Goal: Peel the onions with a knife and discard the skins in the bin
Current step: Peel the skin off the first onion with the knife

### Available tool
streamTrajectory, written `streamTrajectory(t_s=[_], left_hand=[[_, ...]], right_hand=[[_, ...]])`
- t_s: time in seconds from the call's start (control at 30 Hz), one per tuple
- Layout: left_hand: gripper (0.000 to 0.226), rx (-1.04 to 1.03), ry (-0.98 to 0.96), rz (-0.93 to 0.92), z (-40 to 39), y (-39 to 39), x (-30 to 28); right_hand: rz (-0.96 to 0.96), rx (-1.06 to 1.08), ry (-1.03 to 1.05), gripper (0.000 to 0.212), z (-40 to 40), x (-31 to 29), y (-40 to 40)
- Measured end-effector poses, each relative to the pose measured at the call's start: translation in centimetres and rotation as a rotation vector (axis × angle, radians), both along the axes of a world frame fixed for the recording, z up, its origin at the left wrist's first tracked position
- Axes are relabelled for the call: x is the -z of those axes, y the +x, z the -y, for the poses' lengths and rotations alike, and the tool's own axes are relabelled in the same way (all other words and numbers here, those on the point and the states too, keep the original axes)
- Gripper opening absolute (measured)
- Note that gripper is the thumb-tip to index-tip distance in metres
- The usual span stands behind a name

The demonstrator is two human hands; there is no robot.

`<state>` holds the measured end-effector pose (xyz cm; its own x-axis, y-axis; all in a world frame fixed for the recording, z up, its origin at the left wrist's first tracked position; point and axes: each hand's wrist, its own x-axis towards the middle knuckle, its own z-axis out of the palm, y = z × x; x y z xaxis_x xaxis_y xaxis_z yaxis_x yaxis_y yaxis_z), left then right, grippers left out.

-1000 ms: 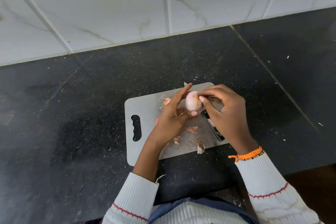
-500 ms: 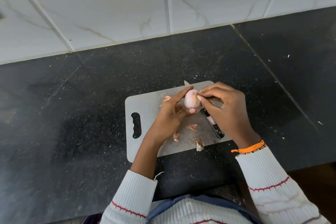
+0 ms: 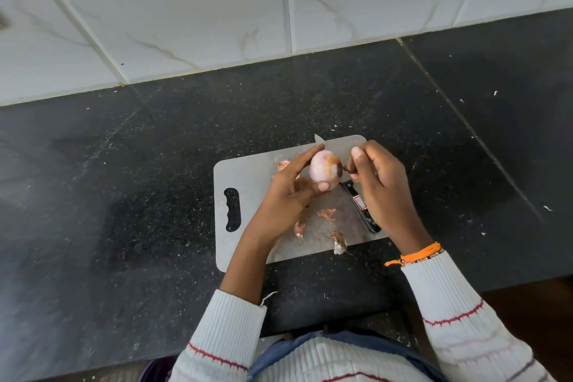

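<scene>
The pale pink, mostly peeled onion [image 3: 325, 170] is held above the grey plastic cutting board [image 3: 248, 174], gripped by the left hand [image 3: 286, 192] between fingertips and thumb. Just right of it, the right hand [image 3: 383, 183] pinches a dark strip of skin [image 3: 347, 168]. The black-handled knife [image 3: 361, 207] lies on the board beneath it.

Left hand [image 3: 286, 192] holds pale onion [image 3: 325, 169] over grey cutting board [image 3: 248, 174], right hand [image 3: 383, 184] pinches dark skin bit, knife [image 3: 361, 206] on board.
</scene>
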<state>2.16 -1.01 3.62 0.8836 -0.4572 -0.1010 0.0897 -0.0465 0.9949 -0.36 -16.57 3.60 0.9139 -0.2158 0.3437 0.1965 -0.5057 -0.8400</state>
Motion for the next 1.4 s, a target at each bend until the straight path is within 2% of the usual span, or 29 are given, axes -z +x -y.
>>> streamTrajectory(t_s=[0.07, 0.13, 0.2, 0.33, 0.57, 0.7, 0.87, 0.97, 1.07, 1.1, 1.17, 1.27, 1.4], left_hand=[[0.053, -0.006, -0.001, 0.004, -0.03, -0.04, 0.02], [0.053, -0.015, 0.001, 0.004, -0.03, -0.08, 0.06], [0.053, -0.019, 0.003, 0.006, 0.03, -0.13, 0.06], [0.056, -0.035, -0.003, 0.021, 0.24, -0.18, 0.05], [0.056, -0.059, 0.013, 0.057, 0.33, -0.21, -0.11], [0.057, -0.052, 0.059, 0.105, 0.26, -0.36, -0.09], [0.054, -0.043, 0.025, 0.065, 0.36, -0.65, 0.13], [0.046, -0.081, -0.148, -0.11, 0.47, -0.86, 0.09], [0.035, -0.137, -0.222, -0.196, 0.47, -0.53, 0.23], [0.033, -0.143, -0.22, -0.203, 0.46, -0.42, 0.26], [0.033, -0.148, -0.213, -0.228, 0.43, -0.33, 0.29], [0.039, -0.17, -0.222, -0.282, 0.3, -0.18, 0.34], [0.05, -0.203, -0.144, -0.327, 0.24, 0.07, 0.4]], right_hand=[[0.044, 0.007, -0.009, 0.025, -0.06, -0.33, -0.02], [0.067, 0.016, -0.002, 0.003, 0.03, -0.54, 0.0], [0.071, 0.019, -0.002, 0.014, 0.07, -0.64, -0.08], [0.136, 0.008, -0.052, 0.008, -0.21, -0.66, -0.16], [0.117, -0.009, 0.002, 0.007, -0.11, -0.6, -0.08], [0.12, -0.017, -0.052, 0.004, 0.01, -0.53, 0.01], [0.037, -0.005, 0.079, 0.002, 0.2, -0.17, 0.04], [-0.072, 0.017, 0.291, 0.008, 0.09, 0.22, 0.09], [-0.168, -0.116, 0.411, 0.012, 0.12, -0.16, -0.07], [-0.188, -0.184, 0.403, 0.015, 0.08, -0.41, -0.16], [-0.218, -0.285, 0.357, 0.034, -0.07, -0.62, -0.25], [-0.209, -0.307, 0.184, 0.057, -0.18, -0.47, -0.16], [-0.191, -0.253, 0.034, 0.059, -0.23, -0.22, 0.05]])
